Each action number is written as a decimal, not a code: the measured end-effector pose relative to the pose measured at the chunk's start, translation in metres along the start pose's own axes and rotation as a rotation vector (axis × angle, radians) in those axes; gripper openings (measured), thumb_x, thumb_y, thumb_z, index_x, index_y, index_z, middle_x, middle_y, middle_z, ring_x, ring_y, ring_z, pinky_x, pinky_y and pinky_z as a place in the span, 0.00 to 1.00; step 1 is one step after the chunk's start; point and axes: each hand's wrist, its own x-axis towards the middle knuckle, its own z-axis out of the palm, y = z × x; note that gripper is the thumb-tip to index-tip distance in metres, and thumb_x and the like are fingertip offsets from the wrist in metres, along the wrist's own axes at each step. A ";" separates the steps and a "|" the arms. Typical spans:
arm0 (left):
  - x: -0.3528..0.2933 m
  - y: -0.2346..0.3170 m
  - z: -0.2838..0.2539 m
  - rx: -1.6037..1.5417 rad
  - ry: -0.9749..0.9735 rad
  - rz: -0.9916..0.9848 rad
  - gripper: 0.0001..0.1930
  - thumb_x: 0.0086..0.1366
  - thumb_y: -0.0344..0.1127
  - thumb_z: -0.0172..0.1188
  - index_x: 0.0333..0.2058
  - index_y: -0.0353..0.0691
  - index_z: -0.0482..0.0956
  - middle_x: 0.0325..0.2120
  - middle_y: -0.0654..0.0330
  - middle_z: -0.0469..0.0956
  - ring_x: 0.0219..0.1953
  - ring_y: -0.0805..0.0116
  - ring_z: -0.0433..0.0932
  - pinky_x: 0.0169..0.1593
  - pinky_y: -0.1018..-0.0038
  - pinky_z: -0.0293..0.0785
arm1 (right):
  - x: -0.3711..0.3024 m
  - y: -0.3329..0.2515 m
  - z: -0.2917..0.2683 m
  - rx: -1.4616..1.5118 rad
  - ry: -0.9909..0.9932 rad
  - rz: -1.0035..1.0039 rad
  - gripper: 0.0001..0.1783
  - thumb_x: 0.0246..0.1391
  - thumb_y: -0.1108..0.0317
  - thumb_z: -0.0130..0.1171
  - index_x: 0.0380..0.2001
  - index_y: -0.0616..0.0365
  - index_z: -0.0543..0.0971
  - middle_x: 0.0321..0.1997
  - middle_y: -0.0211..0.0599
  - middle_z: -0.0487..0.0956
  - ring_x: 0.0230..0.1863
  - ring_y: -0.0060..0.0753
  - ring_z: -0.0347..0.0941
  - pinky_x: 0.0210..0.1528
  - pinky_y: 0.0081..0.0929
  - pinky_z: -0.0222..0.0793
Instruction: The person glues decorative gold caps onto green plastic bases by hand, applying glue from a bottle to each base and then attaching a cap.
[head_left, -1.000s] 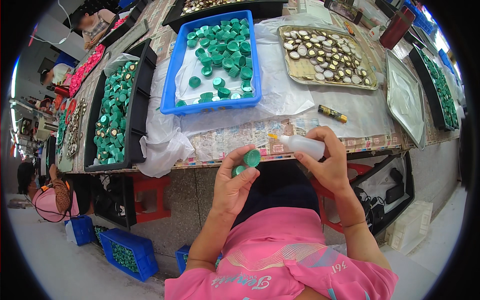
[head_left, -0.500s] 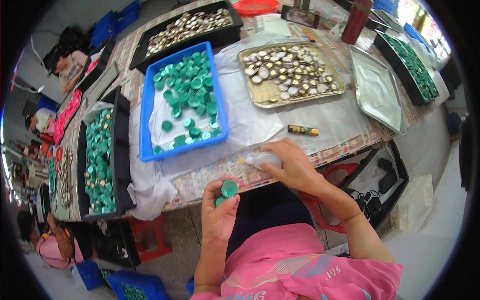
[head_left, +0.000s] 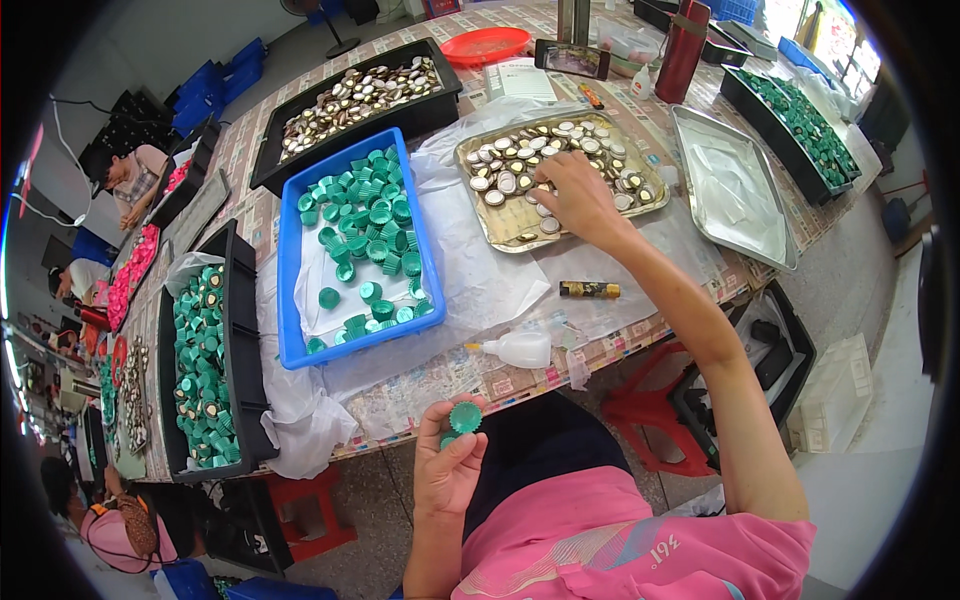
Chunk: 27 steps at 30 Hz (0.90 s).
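Raised near the table's front edge, my left hand [head_left: 450, 470] is closed on small green fluted cups [head_left: 466, 417]; one faces up, and part of another shows below it. My right hand [head_left: 580, 195] reaches over the metal tray [head_left: 500, 235], thumb and fingertips drawn together at the pile of round cream-and-brown discs [head_left: 507, 183]. Whether a disc is between those fingers I cannot make out. A white squeeze bottle [head_left: 522, 350] with a yellowish tip lies at the front edge. To its left, a blue tray [head_left: 290, 290] carries many loose green cups [head_left: 372, 250].
A black-and-gold cylinder [head_left: 590, 290] lies before the metal tray. Black trays stand left [head_left: 240, 340], back [head_left: 440, 108] and far right [head_left: 735, 105]. An empty metal tray [head_left: 785, 245], a dark red flask [head_left: 683, 50] and a propped phone [head_left: 572, 60] are farther off. Co-workers sit at left.
My right hand has let go of the squeeze bottle, now lying on the table, and moved forward to the discs in the metal tray. My left hand still holds the green cups.
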 end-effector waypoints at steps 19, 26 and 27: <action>0.011 0.012 -0.013 -0.061 -0.079 -0.094 0.22 0.60 0.21 0.55 0.53 0.40 0.68 0.53 0.57 0.69 0.56 0.61 0.70 0.44 0.75 0.79 | 0.008 -0.021 0.031 0.042 -0.008 -0.002 0.10 0.42 0.67 0.63 0.29 0.57 0.76 0.32 0.39 0.74 0.41 0.45 0.70 0.42 0.38 0.66; 0.009 0.014 -0.011 -0.070 -0.081 -0.090 0.22 0.60 0.21 0.56 0.53 0.41 0.68 0.53 0.56 0.69 0.56 0.61 0.70 0.44 0.75 0.79 | 0.014 -0.026 0.032 -0.003 -0.222 0.043 0.10 0.41 0.64 0.64 0.27 0.57 0.78 0.33 0.41 0.76 0.41 0.45 0.72 0.43 0.38 0.69; 0.009 0.014 -0.012 -0.071 -0.079 -0.088 0.22 0.60 0.21 0.56 0.53 0.41 0.68 0.53 0.56 0.69 0.56 0.61 0.70 0.44 0.75 0.79 | 0.013 -0.026 0.032 0.025 -0.228 0.060 0.10 0.41 0.63 0.64 0.25 0.57 0.78 0.33 0.42 0.76 0.40 0.45 0.73 0.42 0.39 0.69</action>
